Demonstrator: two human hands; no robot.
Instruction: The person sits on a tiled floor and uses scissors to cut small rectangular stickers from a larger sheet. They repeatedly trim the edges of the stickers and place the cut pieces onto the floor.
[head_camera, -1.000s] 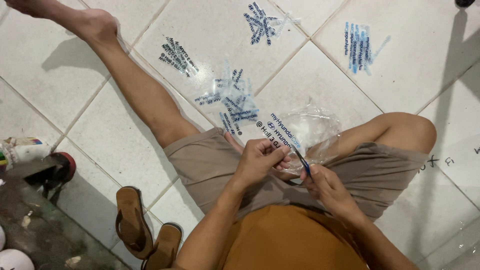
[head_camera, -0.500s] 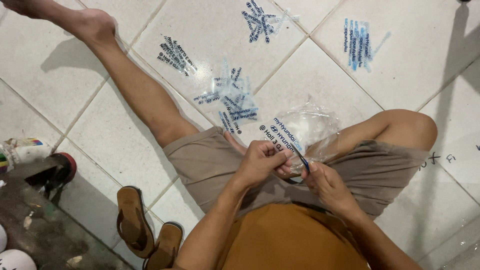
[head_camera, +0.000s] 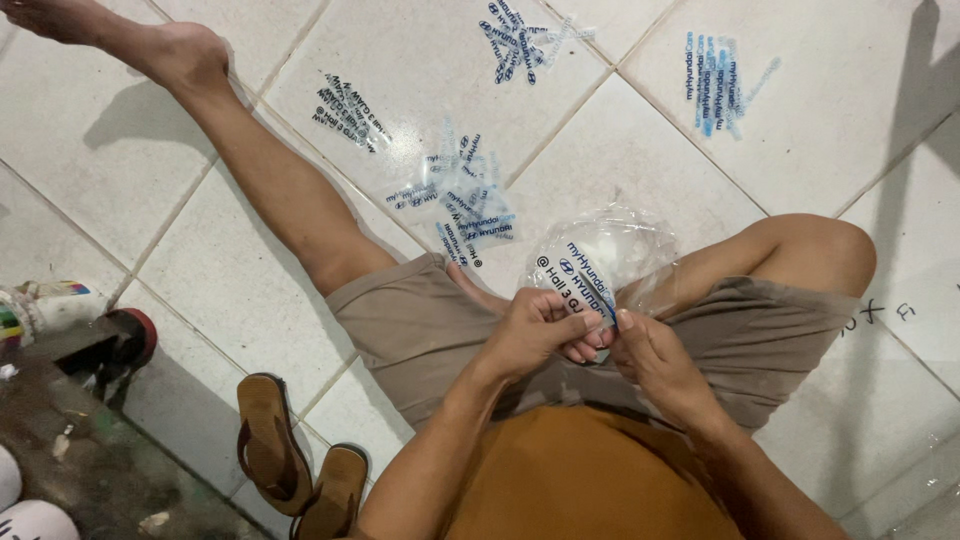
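I sit on a white tiled floor (head_camera: 620, 150) in grey shorts and an orange shirt. My left hand (head_camera: 540, 330) and my right hand (head_camera: 655, 355) meet over my lap, both pinching a clear plastic sheet (head_camera: 610, 255) with blue and dark printing. The sheet bulges upward between my knees. My fingertips grip its near edge, where a thin dark strip runs between the two hands.
Several clear printed strips lie on the tiles in piles: one by my left shin (head_camera: 350, 112), one ahead of my lap (head_camera: 460, 195), two farther off (head_camera: 520, 30) (head_camera: 715, 80). Brown sandals (head_camera: 295, 465) sit at lower left beside a dark cluttered surface (head_camera: 70, 460).
My hands have shifted slightly on the sheet's near edge, the fingers working closer together. The piles on the floor have not moved.
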